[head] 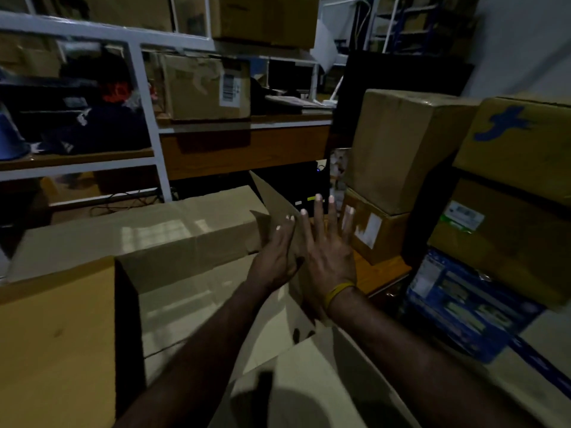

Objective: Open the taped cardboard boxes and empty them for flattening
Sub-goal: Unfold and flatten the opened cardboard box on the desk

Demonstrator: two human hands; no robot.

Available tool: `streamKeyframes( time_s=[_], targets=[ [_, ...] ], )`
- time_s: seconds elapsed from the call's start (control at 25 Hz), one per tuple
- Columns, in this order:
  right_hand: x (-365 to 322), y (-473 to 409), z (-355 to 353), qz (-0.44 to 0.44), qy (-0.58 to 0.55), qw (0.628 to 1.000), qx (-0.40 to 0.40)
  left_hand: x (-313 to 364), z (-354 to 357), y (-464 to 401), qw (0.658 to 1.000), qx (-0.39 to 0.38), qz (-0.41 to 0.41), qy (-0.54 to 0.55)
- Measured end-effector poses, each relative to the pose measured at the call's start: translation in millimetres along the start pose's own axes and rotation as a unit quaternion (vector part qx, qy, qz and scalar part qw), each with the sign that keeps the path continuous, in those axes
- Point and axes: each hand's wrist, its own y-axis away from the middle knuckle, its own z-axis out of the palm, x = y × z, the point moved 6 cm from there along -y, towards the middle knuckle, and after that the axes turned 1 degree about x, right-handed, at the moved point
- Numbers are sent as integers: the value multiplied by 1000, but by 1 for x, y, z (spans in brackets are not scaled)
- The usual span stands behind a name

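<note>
A large opened cardboard box lies in front of me, its pale inner surface showing. One of its flaps stands upright at the centre. My left hand holds this flap from the left, fingertips lying over its edge. My right hand, with a yellow wristband, presses flat against the flap's right side, its fingers straight and spread. Another flap of the box sticks up near my forearms at the bottom.
A brown box stands at the lower left. Sealed cardboard boxes are stacked at the right, beside one with a blue logo and a blue printed carton. White metal shelves with boxes fill the back.
</note>
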Motion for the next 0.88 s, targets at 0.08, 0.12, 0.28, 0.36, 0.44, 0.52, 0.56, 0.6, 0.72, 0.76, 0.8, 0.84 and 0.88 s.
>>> streamKeyframes(
  time_s=[0.08, 0.12, 0.28, 0.36, 0.44, 0.52, 0.56, 0.6, 0.72, 0.76, 0.8, 0.84, 0.88],
  targets=[
    [-1, 9, 11, 15, 30, 999, -3, 3, 14, -6, 1000, -18, 10, 7],
    [-1, 16, 19, 23, 33, 999, -22, 4, 23, -8, 999, -32, 22, 2],
    [8, 42, 70, 53, 7, 992, -118, 11, 57, -15, 988, -110, 67, -83],
    [14, 50, 85, 53, -10, 987, -152, 13, 70, -17, 981, -141, 60, -116],
    [20, 54, 101, 55, -17, 984, -170, 14, 78, -17, 974, -166, 55, -145],
    [24, 55, 116, 60, -32, 980, -188, 11, 90, -19, 964, -192, 61, -174],
    [26, 55, 122, 63, -41, 977, -198, 10, 95, -19, 960, -204, 61, -183],
    [27, 55, 127, 66, -47, 975, -206, 10, 100, -19, 956, -217, 59, -191],
    [26, 54, 139, 60, -46, 973, -219, 8, 109, -20, 956, -225, 48, -182],
    [25, 53, 142, 64, -48, 973, -217, 8, 110, -21, 961, -218, 44, -165],
    [26, 53, 144, 79, -57, 972, -213, 8, 112, -21, 966, -209, 40, -148],
    [25, 51, 145, 91, -73, 970, -214, 10, 113, -21, 971, -199, 36, -129],
    [24, 52, 147, 97, -92, 964, -229, 12, 114, -22, 975, -191, 31, -113]
  ],
)
